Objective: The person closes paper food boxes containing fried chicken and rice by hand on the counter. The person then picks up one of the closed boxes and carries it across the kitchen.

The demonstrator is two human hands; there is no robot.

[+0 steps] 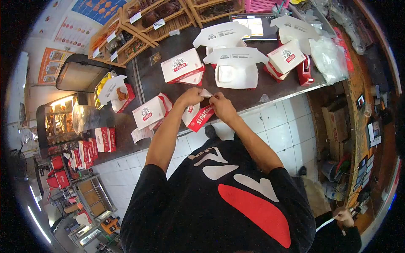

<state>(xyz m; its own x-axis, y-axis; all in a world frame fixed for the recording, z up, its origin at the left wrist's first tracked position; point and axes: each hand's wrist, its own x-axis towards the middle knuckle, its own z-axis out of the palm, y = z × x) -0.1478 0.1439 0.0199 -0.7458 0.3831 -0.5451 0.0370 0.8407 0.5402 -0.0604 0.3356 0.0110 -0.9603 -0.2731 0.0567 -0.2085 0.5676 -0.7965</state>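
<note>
Red-and-white box (pixel 199 118), lettered SI PAMAN on its red side, is held at the near edge of the counter (pixel 148 82), right in front of the person's body. Whether its base rests on the surface or is lifted clear, I cannot tell. The left hand (pixel 191 97) pinches the white card at the top from the left, and the right hand (pixel 222 108) grasps the upper part from the right, the fingertips of the two nearly meeting. Neither is released. That double hold probably brings the white flaps together and steadies a light carton at once (it sits tilted, red side toward the wearer).

Just beyond, farther in from the near edge, a closed box (pixel 180 66) lies within easy reach. To its right an open box (pixel 237 76) has its lid raised toward the far edge, which leaves the tray facing the person; a second raised lid (pixel 221 33) stands behind it, and the close spacing likely saves room. Toward the right end, another closed box (pixel 286 58) is beside a clear plastic bag (pixel 327 63). On the left, a further closed box (pixel 148 113) is by the near edge, with a paper slip (pixel 142 134) lying against it, perhaps so the two go together.
</note>
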